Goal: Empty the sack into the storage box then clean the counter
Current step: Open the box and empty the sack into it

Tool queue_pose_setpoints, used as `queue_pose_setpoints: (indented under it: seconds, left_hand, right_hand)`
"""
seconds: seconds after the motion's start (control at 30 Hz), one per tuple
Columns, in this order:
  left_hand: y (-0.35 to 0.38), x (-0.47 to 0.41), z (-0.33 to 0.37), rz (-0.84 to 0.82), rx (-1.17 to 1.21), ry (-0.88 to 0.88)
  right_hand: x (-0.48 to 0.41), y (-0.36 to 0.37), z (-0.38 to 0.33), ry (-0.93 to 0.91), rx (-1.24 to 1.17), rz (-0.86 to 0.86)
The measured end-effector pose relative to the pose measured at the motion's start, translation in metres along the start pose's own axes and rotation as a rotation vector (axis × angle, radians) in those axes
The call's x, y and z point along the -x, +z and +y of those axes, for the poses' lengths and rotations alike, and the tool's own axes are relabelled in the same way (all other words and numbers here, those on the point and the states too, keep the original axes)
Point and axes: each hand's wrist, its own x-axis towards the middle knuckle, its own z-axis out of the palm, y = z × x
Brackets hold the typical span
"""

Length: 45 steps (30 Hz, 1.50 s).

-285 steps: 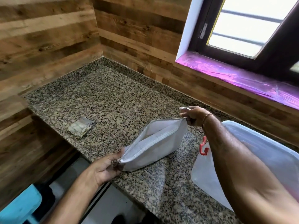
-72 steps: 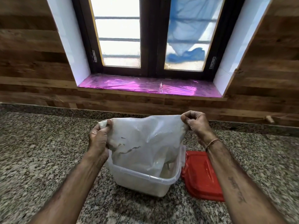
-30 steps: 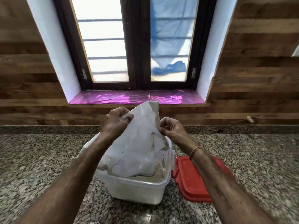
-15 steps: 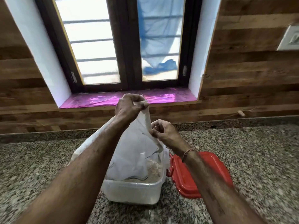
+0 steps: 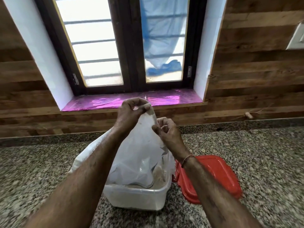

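A white sack point(image 5: 139, 153) hangs upside down with its mouth inside a translucent white storage box point(image 5: 136, 197) on the granite counter point(image 5: 246, 162). My left hand point(image 5: 131, 112) pinches the sack's upper corner high above the box. A little lower and to the right, my right hand point(image 5: 166, 132) grips the sack's edge. Pale grainy contents point(image 5: 158, 174) show in the box beside the sack's mouth.
A red lid point(image 5: 212, 176) lies flat on the counter just right of the box, touching it. Behind stands a wood-panelled wall with a dark-framed window and a shiny purple sill point(image 5: 131, 101). A white switch plate point(image 5: 296, 38) is on the wall at right.
My left hand has raised the sack's corner higher, and my right hand has come in close to it. More grainy contents now lie in the box.
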Motion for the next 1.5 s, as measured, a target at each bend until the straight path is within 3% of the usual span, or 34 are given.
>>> queue_pose_setpoints:
  seconds: [0.2,0.33,0.57,0.63,0.73,0.87,0.93,1.1,1.33,1.43,1.5]
  left_hand:
    - [-0.020,0.013,-0.010,0.044,-0.354,-0.083]
    - [-0.037,0.025,-0.025,0.131,-0.371,-0.147]
    - [-0.024,0.027,-0.021,0.177,-0.326,-0.081]
    - [-0.024,0.028,-0.023,0.177,-0.289,-0.078]
    - [-0.025,0.029,-0.028,0.142,-0.265,-0.072]
    - [-0.036,0.036,-0.040,-0.062,-0.410,-0.165]
    - [-0.048,0.041,-0.047,-0.070,-0.516,-0.183]
    - [-0.046,0.045,-0.042,-0.002,-0.580,-0.077]
    - [-0.078,0.039,-0.049,-0.048,-0.741,-0.016]
    - [-0.081,0.042,-0.048,-0.023,-0.737,0.026]
    - [-0.076,0.045,-0.041,-0.026,-0.733,0.093]
  right_hand:
    - [-0.019,-0.006,-0.022,-0.012,0.037,0.059]
    - [-0.026,-0.003,-0.029,-0.033,0.146,0.033]
    - [-0.044,0.013,-0.069,-0.598,0.786,0.120]
    - [-0.049,0.008,-0.076,-0.722,0.968,-0.005]
    - [-0.054,-0.005,-0.069,-0.564,1.184,-0.282]
    - [-0.049,-0.016,-0.062,-0.415,1.142,-0.108]
    - [-0.044,-0.013,-0.060,-0.371,1.100,-0.046]
    - [-0.022,0.027,-0.060,-0.438,1.114,-0.279]
    - [-0.027,0.026,-0.074,-0.299,1.119,-0.050]
    - [-0.017,0.042,-0.077,-0.317,1.230,-0.180]
    - [-0.011,0.053,-0.077,-0.320,1.231,-0.176]
